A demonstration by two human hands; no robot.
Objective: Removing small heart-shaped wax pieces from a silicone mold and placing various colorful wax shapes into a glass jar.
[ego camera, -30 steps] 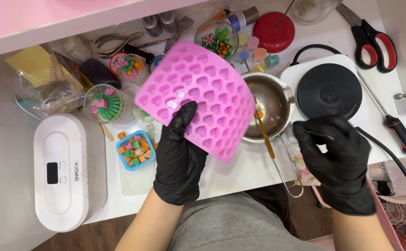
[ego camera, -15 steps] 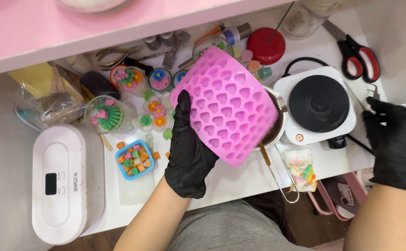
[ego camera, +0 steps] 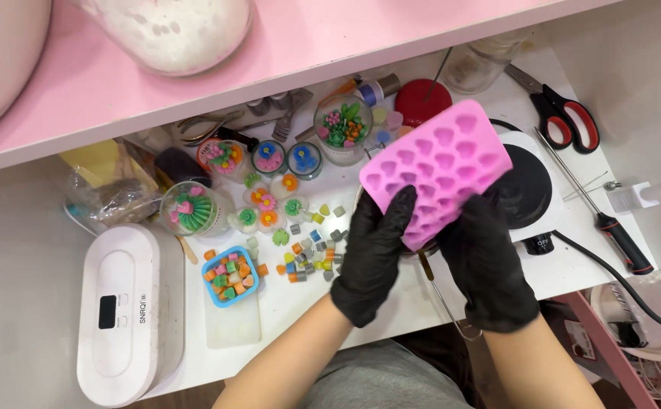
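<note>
Over the cluttered white worktable (ego camera: 361, 291), both gloved hands, left hand (ego camera: 372, 257) and right hand (ego camera: 486, 265), clamp the pink heart mould (ego camera: 440, 167) above the hotplate (ego camera: 531, 189), apparently mid-flex, needing an even bend.

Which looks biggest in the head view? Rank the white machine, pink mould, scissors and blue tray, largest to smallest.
1. White machine
2. Pink mould, though it is held up nearer the camera, so its rank is unsure
3. Scissors
4. Blue tray
</note>
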